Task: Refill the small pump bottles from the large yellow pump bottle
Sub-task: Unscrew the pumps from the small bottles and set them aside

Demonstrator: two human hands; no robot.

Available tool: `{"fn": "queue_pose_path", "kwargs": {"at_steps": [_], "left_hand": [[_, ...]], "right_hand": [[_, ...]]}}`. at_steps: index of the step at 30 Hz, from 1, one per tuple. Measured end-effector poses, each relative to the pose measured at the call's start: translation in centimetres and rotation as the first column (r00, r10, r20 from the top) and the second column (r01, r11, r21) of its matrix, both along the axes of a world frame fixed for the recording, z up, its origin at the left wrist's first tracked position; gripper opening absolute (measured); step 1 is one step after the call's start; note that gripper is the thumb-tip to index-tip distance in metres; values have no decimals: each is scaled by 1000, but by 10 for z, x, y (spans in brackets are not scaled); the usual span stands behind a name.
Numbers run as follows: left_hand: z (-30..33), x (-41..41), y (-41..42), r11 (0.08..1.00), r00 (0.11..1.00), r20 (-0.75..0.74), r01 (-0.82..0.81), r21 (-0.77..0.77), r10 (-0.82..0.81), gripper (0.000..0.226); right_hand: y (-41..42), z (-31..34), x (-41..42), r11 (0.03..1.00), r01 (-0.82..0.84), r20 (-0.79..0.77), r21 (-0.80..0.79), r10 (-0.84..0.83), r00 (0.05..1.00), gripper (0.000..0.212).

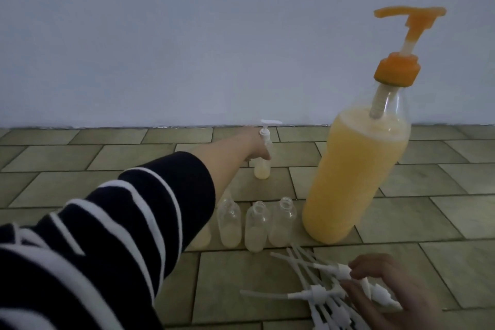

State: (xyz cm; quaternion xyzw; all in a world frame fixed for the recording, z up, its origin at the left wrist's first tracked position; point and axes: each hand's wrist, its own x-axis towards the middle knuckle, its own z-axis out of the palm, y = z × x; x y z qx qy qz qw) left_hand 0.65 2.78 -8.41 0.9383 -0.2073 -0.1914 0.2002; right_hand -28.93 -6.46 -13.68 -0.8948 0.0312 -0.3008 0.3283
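The large yellow pump bottle (pixel 356 171) stands on the tiled floor at the right, nearly full, with an orange pump head on top. My left hand (pixel 254 146) reaches far forward and grips a small pump bottle (pixel 263 162) with its white pump fitted and yellow liquid in its bottom. Three small open bottles (pixel 256 228) stand in a row near me, each holding a little liquid; another one is mostly hidden behind my striped sleeve. My right hand (pixel 385 292) rests low on a pile of loose white pump heads (pixel 318 295), fingers curled round one of them.
A plain pale wall (pixel 187 35) rises behind the tiled floor (pixel 428 222). My left forearm in a dark, white-striped sleeve (pixel 107 236) crosses the left of the view.
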Motion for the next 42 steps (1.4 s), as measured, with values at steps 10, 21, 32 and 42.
{"fn": "queue_pose_path", "kwargs": {"at_steps": [10, 21, 32, 42], "left_hand": [[71, -52, 53, 820, 970, 236, 90, -565, 57, 25], [76, -135, 108, 596, 989, 79, 138, -791, -124, 38], [74, -150, 119, 486, 967, 19, 145, -862, -255, 32], [79, -149, 110, 491, 975, 40, 145, -859, -218, 42]], "right_hand": [[15, 116, 27, 978, -206, 80, 18, 204, 976, 56], [56, 176, 95, 940, -105, 97, 324, 77, 992, 64], [42, 177, 78, 779, -317, 1, 541, 376, 926, 92], [38, 178, 75, 796, -256, 101, 549, 241, 965, 99]]}}
